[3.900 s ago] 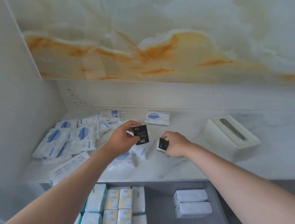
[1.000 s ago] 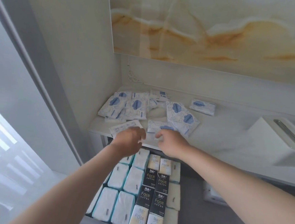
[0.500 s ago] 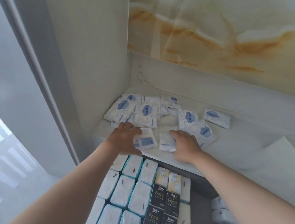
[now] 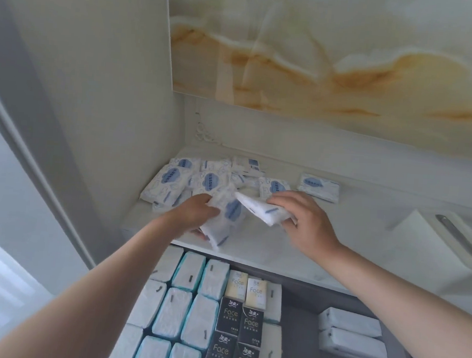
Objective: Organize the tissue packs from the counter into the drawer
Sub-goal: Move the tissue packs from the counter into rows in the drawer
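Head view: left hand grips a white blue-printed soft tissue pack; right hand pinches another, above the pale tabletop. Risk: slippery film slipping free, missing the grey drawer.

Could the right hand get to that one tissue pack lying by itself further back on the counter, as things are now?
Probably not yet. The lone pack lies just beyond the right hand with bare counter between, so the path is free, but that hand already grips a pack and would have to drop it first.

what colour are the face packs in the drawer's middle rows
Black with pale lettering; the two behind them are cream, in the head view.
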Tool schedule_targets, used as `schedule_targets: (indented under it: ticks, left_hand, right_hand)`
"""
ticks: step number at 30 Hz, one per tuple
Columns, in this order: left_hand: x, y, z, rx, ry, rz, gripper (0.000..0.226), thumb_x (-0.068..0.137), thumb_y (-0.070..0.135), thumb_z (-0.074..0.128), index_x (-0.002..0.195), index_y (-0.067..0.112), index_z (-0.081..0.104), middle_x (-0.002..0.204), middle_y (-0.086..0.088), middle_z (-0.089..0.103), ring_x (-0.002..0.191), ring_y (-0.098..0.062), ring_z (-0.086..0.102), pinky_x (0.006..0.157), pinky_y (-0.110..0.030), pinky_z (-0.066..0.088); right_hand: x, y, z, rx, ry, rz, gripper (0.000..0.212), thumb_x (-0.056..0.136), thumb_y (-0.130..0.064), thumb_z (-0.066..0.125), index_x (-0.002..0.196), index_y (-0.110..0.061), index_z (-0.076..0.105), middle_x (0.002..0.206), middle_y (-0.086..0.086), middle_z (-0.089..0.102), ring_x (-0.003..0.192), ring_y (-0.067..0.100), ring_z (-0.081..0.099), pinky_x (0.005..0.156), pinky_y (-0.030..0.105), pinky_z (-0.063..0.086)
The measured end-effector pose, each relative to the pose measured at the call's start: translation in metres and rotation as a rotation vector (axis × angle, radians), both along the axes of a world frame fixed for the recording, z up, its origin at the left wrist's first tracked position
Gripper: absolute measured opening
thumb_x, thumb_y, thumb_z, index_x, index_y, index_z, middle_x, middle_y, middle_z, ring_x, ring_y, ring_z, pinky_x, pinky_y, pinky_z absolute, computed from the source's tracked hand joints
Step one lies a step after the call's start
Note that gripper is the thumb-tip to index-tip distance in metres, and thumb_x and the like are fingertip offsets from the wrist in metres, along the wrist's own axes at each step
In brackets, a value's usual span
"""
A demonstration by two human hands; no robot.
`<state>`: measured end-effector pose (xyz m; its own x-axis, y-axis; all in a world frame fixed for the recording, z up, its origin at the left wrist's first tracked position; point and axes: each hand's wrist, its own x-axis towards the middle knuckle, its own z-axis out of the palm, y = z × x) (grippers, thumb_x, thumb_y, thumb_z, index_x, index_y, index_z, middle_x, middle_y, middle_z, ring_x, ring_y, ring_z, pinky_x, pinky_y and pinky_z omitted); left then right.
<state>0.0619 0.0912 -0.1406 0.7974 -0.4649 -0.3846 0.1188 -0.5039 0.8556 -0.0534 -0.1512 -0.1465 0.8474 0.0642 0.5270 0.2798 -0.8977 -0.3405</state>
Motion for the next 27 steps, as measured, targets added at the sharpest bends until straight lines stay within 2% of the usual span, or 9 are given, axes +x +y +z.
schedule_targets:
  ticks: [4,7,10,13,16,19,21,23,27]
  left_hand:
    - [-0.031,-0.021,0.011,-0.314,0.290,0.055,0.030,0.100,0.016,0.051,0.129,0.007,0.054,0.114,-0.016,0.067,0.102,-0.032,0.066,0.084,-0.047,0.058]
    - [-0.049,-0.037,0.024,-0.366,0.402,-0.002,0.038,0.101,0.036,0.049,0.125,0.009,0.060,0.112,-0.013,0.070,0.100,-0.029,0.067,0.083,-0.043,0.057]
    - [-0.067,-0.045,0.037,-0.281,0.339,-0.190,0.050,0.093,0.056,0.054,0.120,0.015,0.065,0.102,-0.005,0.071,0.090,-0.021,0.062,0.076,-0.033,0.050]
    - [-0.085,-0.050,0.042,-0.202,0.225,-0.256,0.045,0.081,0.041,0.075,0.119,0.019,0.064,0.100,0.003,0.072,0.086,-0.017,0.062,0.074,-0.028,0.047]
    - [-0.102,-0.053,0.046,-0.201,0.155,-0.205,0.050,0.082,0.021,0.076,0.127,0.017,0.057,0.114,-0.006,0.072,0.105,-0.027,0.068,0.100,-0.046,0.050]
    - [-0.124,-0.054,0.057,-0.219,0.109,-0.206,0.036,0.089,0.005,0.067,0.120,0.017,0.057,0.112,-0.010,0.072,0.103,-0.030,0.069,0.099,-0.049,0.051]
    - [-0.137,-0.056,0.063,-0.204,0.072,-0.223,0.034,0.089,-0.001,0.063,0.117,0.016,0.056,0.110,-0.013,0.072,0.102,-0.032,0.069,0.096,-0.050,0.052]
    - [-0.146,-0.062,0.062,-0.175,0.033,-0.244,0.037,0.088,-0.003,0.063,0.120,0.012,0.055,0.111,-0.015,0.071,0.102,-0.032,0.069,0.095,-0.050,0.053]
    - [-0.161,-0.081,0.047,-0.064,-0.110,-0.171,0.045,0.082,0.011,0.075,0.122,0.015,0.055,0.111,-0.012,0.068,0.096,-0.024,0.067,0.078,-0.038,0.058]
  right_hand:
    - [-0.024,-0.011,0.000,-0.012,-0.098,0.130,0.063,0.075,0.019,0.066,0.126,-0.019,0.067,0.137,0.012,0.053,0.129,0.029,0.049,0.105,0.041,0.044]
    - [-0.040,-0.013,0.006,-0.091,-0.103,0.188,0.070,0.074,0.022,0.057,0.129,-0.020,0.066,0.142,0.015,0.048,0.135,0.032,0.043,0.109,0.045,0.040]
    - [-0.048,-0.015,0.014,-0.109,-0.050,0.160,0.080,0.071,0.027,0.049,0.130,-0.024,0.065,0.151,0.012,0.040,0.143,0.031,0.032,0.117,0.044,0.029]
    - [-0.064,-0.016,0.021,0.183,0.114,0.079,0.082,0.074,0.025,0.043,0.135,-0.026,0.060,0.153,0.002,0.037,0.144,0.016,0.028,0.119,0.023,0.018]
    - [-0.075,-0.022,0.036,0.519,0.255,-0.024,0.077,0.077,0.021,0.041,0.137,-0.024,0.055,0.143,-0.002,0.049,0.134,0.010,0.043,0.113,0.020,0.032]
    - [-0.084,-0.031,0.053,0.947,0.516,-0.067,0.052,0.090,-0.003,0.048,0.135,-0.028,0.052,0.132,0.005,0.059,0.111,0.021,0.061,0.086,0.043,0.057]
    - [-0.094,-0.032,0.057,1.154,0.743,0.014,0.046,0.089,-0.029,0.055,0.134,-0.028,0.049,0.126,0.015,0.061,0.098,0.030,0.064,0.065,0.043,0.058]
    - [-0.103,-0.030,0.055,1.150,0.812,0.047,0.050,0.088,-0.039,0.065,0.133,-0.028,0.046,0.122,0.018,0.064,0.088,0.030,0.065,0.060,0.039,0.057]
    - [-0.115,-0.028,0.049,0.905,0.724,-0.113,0.053,0.085,-0.020,0.077,0.127,-0.021,0.045,0.106,0.007,0.065,0.079,0.022,0.071,0.059,0.037,0.060]
